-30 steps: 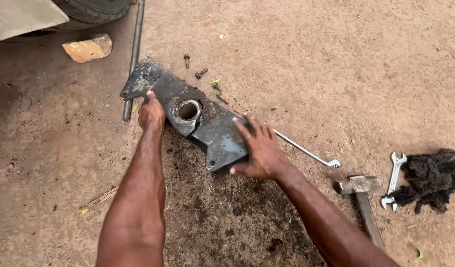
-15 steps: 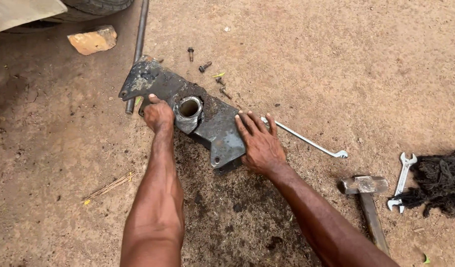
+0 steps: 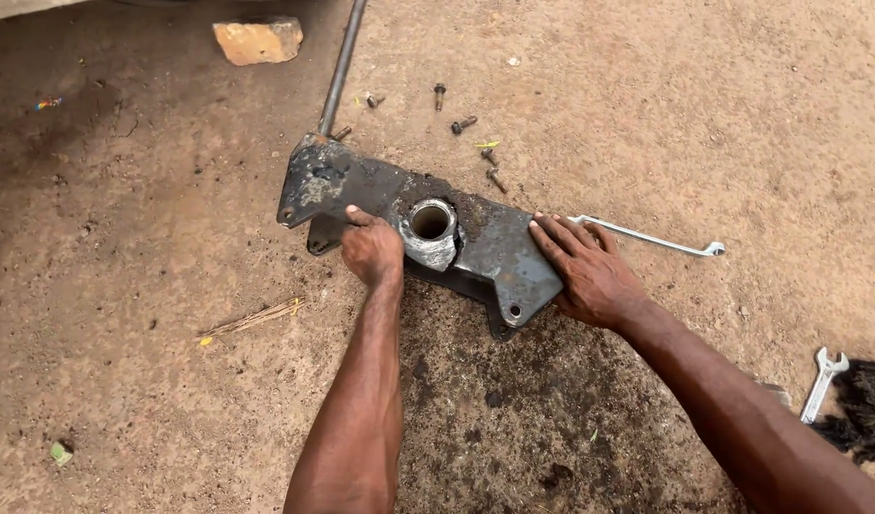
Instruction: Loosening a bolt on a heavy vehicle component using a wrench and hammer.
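Head view: one long, grimy steel bracket point(image 3: 418, 228) with a central bushing hole lies on the dirt. Left hand point(image 3: 373, 252) curls over its near edge and right hand point(image 3: 589, 276) presses flat on its end, steadying it. Four loose bolts point(image 3: 464, 124), two spanners point(image 3: 647, 238), one rod point(image 3: 342, 67), one stone point(image 3: 258, 40) surround it.

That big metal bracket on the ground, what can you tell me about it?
The bracket is a long, flat plate of dark grey metal, grimy and rust-stained, lying slantwise on the dirt ground. A short round sleeve, open at the top, stands up near its middle. A small bolt hole shows at its lower right corner, and a second plate peeks out from beneath. The left hand grips its near edge beside the sleeve; the right hand presses against its right end.
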